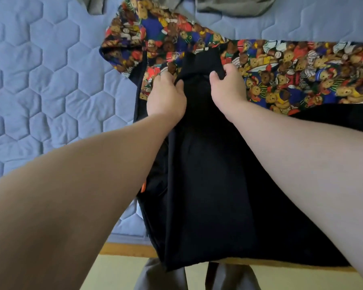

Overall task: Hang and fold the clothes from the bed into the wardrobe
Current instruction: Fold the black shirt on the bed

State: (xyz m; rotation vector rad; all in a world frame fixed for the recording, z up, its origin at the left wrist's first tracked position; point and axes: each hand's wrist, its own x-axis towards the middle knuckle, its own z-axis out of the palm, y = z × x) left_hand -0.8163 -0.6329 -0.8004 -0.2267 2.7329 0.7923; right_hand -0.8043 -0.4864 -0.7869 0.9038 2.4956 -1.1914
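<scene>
Where the blue quilted bed cover (40, 70) ends at a wooden edge (126, 249) above a pale yellow floor (113, 273), a black garment (208, 174) drapes over a teddy-bear print cloth (302, 76). The left hand (166, 97) and right hand (228, 84), close together, each pinch its upper fold. Grey clothing (228, 5) lies farther up the bed.

Soft, diffuse light; the black garment (208, 164) sinks into near-featureless shadow, while wide-angle distortion stretches the slightly blurred edges.

Grey garment (228, 6) half beyond the top edge (teddy-print garment (302, 65) beyond the right)
</scene>
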